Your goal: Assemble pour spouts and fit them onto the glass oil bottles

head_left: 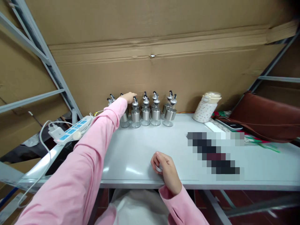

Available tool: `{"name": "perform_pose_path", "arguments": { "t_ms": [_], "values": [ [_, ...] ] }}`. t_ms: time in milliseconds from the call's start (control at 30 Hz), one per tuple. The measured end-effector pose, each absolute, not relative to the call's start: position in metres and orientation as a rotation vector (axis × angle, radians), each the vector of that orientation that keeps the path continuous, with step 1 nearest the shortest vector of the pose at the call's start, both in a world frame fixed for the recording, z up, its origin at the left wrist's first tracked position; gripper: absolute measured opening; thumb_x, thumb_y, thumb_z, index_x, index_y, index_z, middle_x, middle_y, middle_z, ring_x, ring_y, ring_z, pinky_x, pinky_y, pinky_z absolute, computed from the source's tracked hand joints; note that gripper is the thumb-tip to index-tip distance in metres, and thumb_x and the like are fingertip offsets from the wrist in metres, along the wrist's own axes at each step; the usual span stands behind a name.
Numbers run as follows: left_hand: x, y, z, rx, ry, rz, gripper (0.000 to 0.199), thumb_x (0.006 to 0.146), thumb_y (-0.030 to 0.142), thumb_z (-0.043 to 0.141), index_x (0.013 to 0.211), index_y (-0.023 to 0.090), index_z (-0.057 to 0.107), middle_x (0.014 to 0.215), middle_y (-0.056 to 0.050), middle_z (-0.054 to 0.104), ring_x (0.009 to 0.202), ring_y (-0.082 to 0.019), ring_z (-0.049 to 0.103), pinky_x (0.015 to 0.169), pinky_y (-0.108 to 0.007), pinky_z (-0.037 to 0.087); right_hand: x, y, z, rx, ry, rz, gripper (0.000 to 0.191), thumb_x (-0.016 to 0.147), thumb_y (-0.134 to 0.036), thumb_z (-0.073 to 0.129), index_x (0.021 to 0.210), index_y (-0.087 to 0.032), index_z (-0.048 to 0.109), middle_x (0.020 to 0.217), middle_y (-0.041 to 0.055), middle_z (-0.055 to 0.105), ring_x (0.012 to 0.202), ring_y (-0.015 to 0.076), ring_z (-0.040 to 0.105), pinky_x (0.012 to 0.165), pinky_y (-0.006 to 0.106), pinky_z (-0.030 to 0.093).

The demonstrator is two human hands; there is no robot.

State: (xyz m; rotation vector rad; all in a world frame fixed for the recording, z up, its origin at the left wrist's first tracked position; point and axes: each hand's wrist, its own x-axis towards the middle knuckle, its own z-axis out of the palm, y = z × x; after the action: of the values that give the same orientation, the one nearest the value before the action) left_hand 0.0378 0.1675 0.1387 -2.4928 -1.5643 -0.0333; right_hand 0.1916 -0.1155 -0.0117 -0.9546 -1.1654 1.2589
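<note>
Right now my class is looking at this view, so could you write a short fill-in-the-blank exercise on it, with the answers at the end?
1. The hand reaching over to the bottles is the person's ____ one.
2. Both of the person's sleeves are ____ in colour.
3. In this view, the spotted flask stands to the ____ of the bottles.
4. Behind the bottles is a brown wall made of ____.

Missing words: left; pink; right; cardboard.

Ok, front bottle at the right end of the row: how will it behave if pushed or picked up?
The bottle may tip if pushed high: it's tall and narrow. Its clear base looks like glass, so likely fragile. The metal sleeve looks smooth and shiny, possibly slippery.
</note>
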Motion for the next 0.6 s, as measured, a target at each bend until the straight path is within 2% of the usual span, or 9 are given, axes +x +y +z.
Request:
{"name": "perform_pose_path", "arguments": {
  "t_ms": [133, 300, 433, 533, 600],
  "values": [
    [0.038, 0.163, 0.147, -2.452, -1.563, -0.064, 0.022, 0.084, 0.020, 0.051, 0.103, 0.019, 0.062, 0.110, -0.010, 0.064, 0.102, -0.022, 0.061, 0.086, -0.029, 0.046, 0.192, -0.115, -0.013, -0.949, -1.162, 1.249, 0.050, 0.079, -0.061, 0.050, 0.052, -0.020, 0.038, 0.049, -0.0018, 0.044, 0.043, 0.0081, 0.035, 0.039, 0.022, 0.023],
    [0.029, 0.142, 0.178, -2.334, -1.476, -0.288, 0.031, 0.095, 0.028, 0.036, 0.117, 0.011, 0.048, 0.123, -0.017, 0.053, 0.115, -0.029, 0.052, 0.096, -0.042, 0.041, 0.191, -0.115, -0.014, -0.935, -1.207, 1.205, 0.051, 0.078, -0.063, 0.050, 0.052, -0.020, 0.040, 0.050, -0.0017, 0.045, 0.043, 0.0082, 0.035, 0.040, 0.023, 0.024],
    [0.018, 0.130, 0.203, -2.162, -1.290, -0.875, 0.027, 0.099, 0.033, 0.030, 0.110, 0.012, 0.044, 0.117, -0.014, 0.051, 0.114, -0.025, 0.049, 0.099, -0.041, 0.038, 0.191, -0.117, -0.014, -0.960, -1.250, 1.148, 0.049, 0.081, -0.062, 0.048, 0.056, -0.020, 0.044, 0.053, -0.0019, 0.045, 0.046, 0.0088, 0.036, 0.043, 0.024, 0.028],
    [0.017, 0.116, 0.210, -2.047, -1.076, -1.451, 0.035, 0.100, 0.043, 0.015, 0.110, 0.017, 0.036, 0.109, -0.007, 0.049, 0.107, -0.017, 0.051, 0.095, -0.039, 0.041, 0.190, -0.117, -0.015, -0.986, -1.273, 1.102, 0.048, 0.083, -0.060, 0.046, 0.057, -0.020, 0.046, 0.055, -0.0018, 0.046, 0.049, 0.0100, 0.040, 0.049, 0.025, 0.033],
    [0.024, 0.093, 0.205, -2.010, -0.900, -1.734, 0.034, 0.098, 0.047, 0.012, 0.112, 0.022, 0.031, 0.108, -0.003, 0.047, 0.100, -0.012, 0.053, 0.092, -0.036, 0.044, 0.189, -0.115, -0.016, -1.010, -1.264, 1.028, 0.048, 0.084, -0.060, 0.045, 0.057, -0.020, 0.045, 0.056, -0.0014, 0.047, 0.052, 0.0111, 0.042, 0.054, 0.026, 0.035]
  ]
}}
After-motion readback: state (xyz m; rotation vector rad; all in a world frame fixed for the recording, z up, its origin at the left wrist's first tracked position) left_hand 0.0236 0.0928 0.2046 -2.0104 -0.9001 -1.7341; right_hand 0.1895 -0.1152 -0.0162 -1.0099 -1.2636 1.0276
